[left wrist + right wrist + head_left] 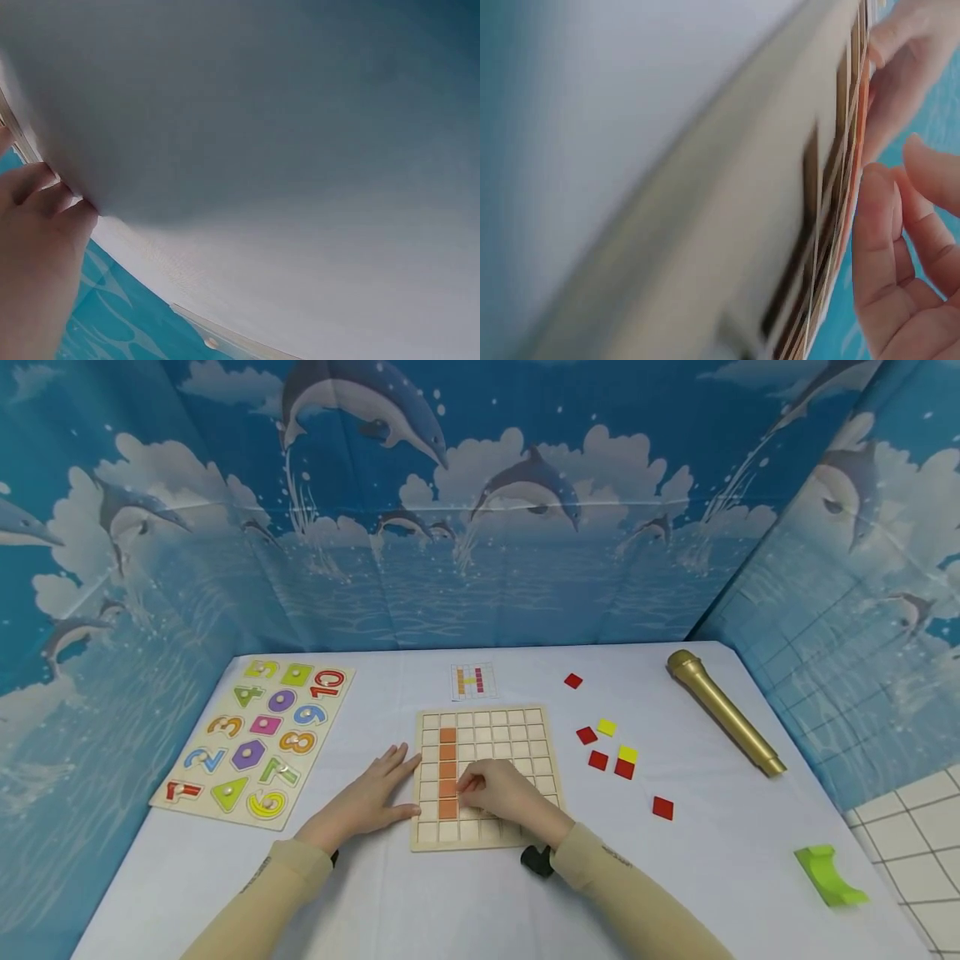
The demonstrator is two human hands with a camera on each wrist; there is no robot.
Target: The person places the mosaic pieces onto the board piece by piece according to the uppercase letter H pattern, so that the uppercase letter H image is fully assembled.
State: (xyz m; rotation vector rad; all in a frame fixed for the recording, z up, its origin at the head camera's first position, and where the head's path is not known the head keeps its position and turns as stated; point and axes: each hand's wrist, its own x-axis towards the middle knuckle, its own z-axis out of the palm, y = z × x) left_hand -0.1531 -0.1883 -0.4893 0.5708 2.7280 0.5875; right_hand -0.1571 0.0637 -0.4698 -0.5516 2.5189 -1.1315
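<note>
A wooden grid board (429, 836) lies on the table, with several orange square tiles (447, 769) in one column near its left side. My left hand (367, 797) rests at the board's left edge with its fingers spread; in the left wrist view, the fingers (56, 199) are at the edge of the picture. Over the board, my right hand (497, 787) has its fingertips beside the lower orange tiles. In the right wrist view the right hand's fingers (877, 210) are loosely bent, and no tile shows between them. Its forearm hides the board's lower right part.
Behind the board is a small pattern card (473, 681). Several red tiles (597, 760) and two yellow tiles (607, 727) lie to the right. A number-and-shape puzzle (251, 743) is at left, a gold microphone (723, 710) and a green curved block (828, 877) at right.
</note>
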